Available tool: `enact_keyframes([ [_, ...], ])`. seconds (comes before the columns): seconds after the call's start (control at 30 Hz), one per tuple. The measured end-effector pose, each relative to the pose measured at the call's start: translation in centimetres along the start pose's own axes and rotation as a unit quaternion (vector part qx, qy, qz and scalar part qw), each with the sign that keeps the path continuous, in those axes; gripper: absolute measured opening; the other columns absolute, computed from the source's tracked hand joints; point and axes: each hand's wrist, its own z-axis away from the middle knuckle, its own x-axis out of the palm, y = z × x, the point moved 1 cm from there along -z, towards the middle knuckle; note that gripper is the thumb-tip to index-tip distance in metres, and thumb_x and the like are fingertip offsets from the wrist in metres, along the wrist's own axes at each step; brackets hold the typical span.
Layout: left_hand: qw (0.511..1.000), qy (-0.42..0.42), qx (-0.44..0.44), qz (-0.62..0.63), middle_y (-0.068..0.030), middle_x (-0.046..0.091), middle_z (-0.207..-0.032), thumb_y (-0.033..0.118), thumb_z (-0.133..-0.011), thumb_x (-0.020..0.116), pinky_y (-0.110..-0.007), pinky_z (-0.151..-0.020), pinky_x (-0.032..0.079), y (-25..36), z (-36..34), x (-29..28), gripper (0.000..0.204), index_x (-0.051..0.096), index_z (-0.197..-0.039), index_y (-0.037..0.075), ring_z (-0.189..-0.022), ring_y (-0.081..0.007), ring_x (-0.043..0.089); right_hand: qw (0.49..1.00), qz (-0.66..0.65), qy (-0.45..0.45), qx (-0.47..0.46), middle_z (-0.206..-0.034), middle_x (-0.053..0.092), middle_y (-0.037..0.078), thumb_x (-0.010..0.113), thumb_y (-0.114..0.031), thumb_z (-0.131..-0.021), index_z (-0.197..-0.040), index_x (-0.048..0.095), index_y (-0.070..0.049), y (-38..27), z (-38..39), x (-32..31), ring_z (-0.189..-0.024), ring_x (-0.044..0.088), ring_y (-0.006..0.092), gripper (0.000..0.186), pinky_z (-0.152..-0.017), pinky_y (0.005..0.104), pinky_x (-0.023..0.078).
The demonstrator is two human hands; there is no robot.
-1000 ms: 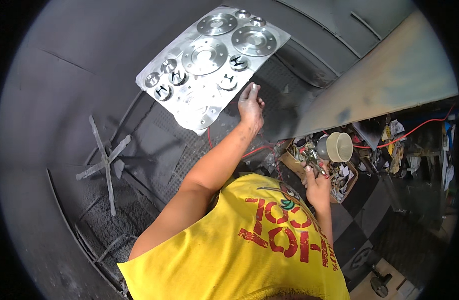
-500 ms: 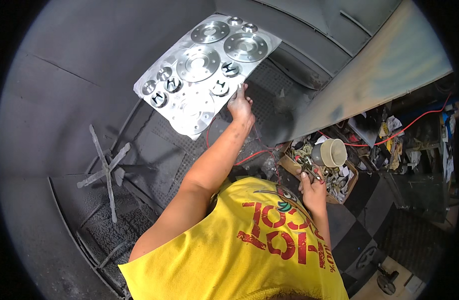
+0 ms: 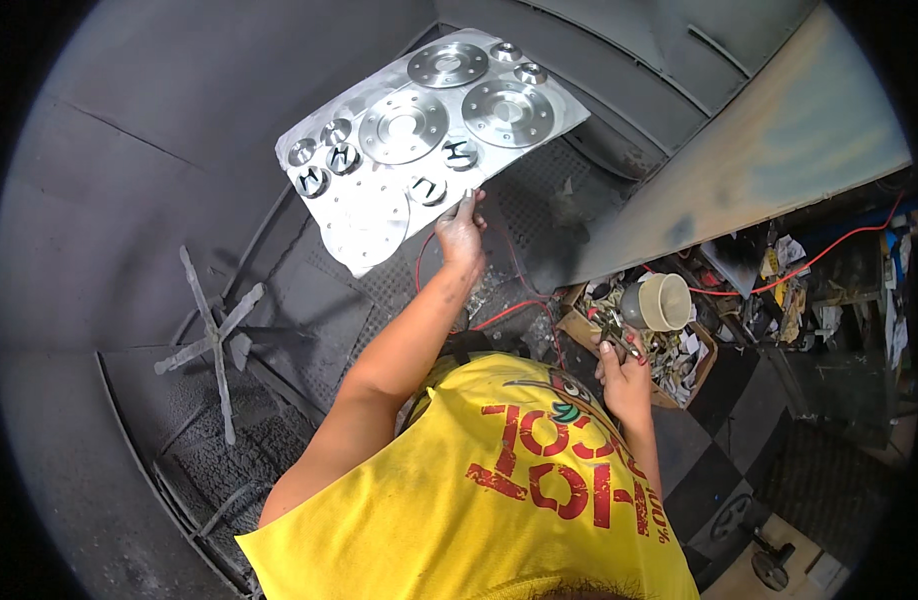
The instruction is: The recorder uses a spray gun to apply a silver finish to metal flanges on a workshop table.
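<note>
My left hand [image 3: 461,236] grips the near edge of a white-covered board [image 3: 399,178], thumb lying on top and the other fingers beneath it. On the board lie several large flat metal discs [image 3: 403,127] with small holes, and smaller round caps [image 3: 460,153], some bearing a black emblem. Strong glare washes out the disc [image 3: 367,222] at the near left. Down at the right, my right hand [image 3: 626,378] is closed round a spray gun [image 3: 615,334], which carries a pale cup [image 3: 665,302]. Part of the gun is hidden by my fingers.
A dusty grey cross-shaped stand [image 3: 215,336] rises at the left beside grey booth walls [image 3: 229,80]. Behind the cup is a cardboard box [image 3: 701,368] of scraps. A red hose [image 3: 509,313] crosses the floor. A paint-stained panel [image 3: 739,150] slants at the right, above cluttered shelves.
The board has turned clockwise, its right corner swinging right and nearer. My left hand has come left and closer to me with it. The spray gun and right hand stay nearly still.
</note>
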Motion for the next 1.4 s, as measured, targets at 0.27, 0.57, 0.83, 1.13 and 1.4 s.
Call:
enact_keyframes([
  [0.27, 0.999, -0.047, 0.023, 0.000, -0.0063, 0.072, -0.092, 0.018, -0.098, 0.065, -0.026, -0.059, 0.042, 0.8, -0.7, -5.2, 0.018, 0.070, -0.100, 0.001, -0.063, -0.0076, 0.049, 1.000, -0.002, 0.004, 0.022, -0.090, 0.069, 0.005, 0.055, -0.015, -0.103, -0.121, 0.057, 0.000, -1.2, -0.7, 0.5, -0.058, 0.056, 0.0092, 0.024, -0.058, 0.0261, 0.048],
  [0.57, 0.998, -0.021, 0.061, -0.019, -0.0050, 0.067, -0.074, 0.012, -0.093, 0.067, -0.026, -0.059, 0.038, 3.5, -0.9, -8.7, 0.018, 0.069, -0.080, 0.001, -0.061, -0.0090, 0.049, 0.999, -0.041, 0.017, 0.008, -0.092, 0.067, 0.000, 0.057, -0.017, -0.103, -0.116, 0.059, -0.005, -3.3, -1.5, 1.7, -0.059, 0.052, 0.0043, 0.018, -0.052, 0.0212, 0.042],
  [0.83, 0.996, -0.041, 0.071, -0.040, -0.0036, 0.067, -0.082, 0.010, -0.091, 0.065, -0.026, -0.064, 0.042, 5.0, -2.5, -12.9, 0.006, 0.066, -0.091, 0.005, -0.073, -0.0113, 0.060, 1.000, -0.003, 0.009, -0.008, -0.101, 0.069, 0.004, 0.055, -0.012, -0.103, -0.128, 0.054, -0.001, -5.4, -1.8, -0.7, -0.063, 0.054, 0.0068, 0.028, -0.057, 0.0236, 0.046],
  [1.13, 0.997, -0.033, 0.076, -0.006, -0.0018, 0.061, -0.083, 0.009, -0.094, 0.059, -0.026, -0.069, 0.043, 6.9, -3.8, -15.3, 0.005, 0.062, -0.091, 0.006, -0.078, -0.0120, 0.058, 0.986, 0.077, 0.119, -0.091, -0.094, 0.065, 0.004, 0.057, -0.012, -0.102, -0.119, 0.059, 0.002, -13.4, -2.5, -7.4, -0.073, 0.050, 0.0069, 0.022, -0.065, 0.0233, 0.042],
  [1.4, 0.996, -0.038, 0.076, -0.006, -0.0019, 0.062, -0.083, 0.015, -0.097, 0.060, -0.028, -0.070, 0.042, 7.5, -3.7, -16.4, 0.010, 0.060, -0.088, 0.009, -0.076, -0.0115, 0.055, 0.996, 0.070, 0.031, -0.037, -0.099, 0.065, 0.006, 0.062, -0.015, -0.100, -0.126, 0.058, 0.002, -14.2, -0.5, -6.4, -0.073, 0.051, 0.0068, 0.032, -0.064, 0.0226, 0.043],
])
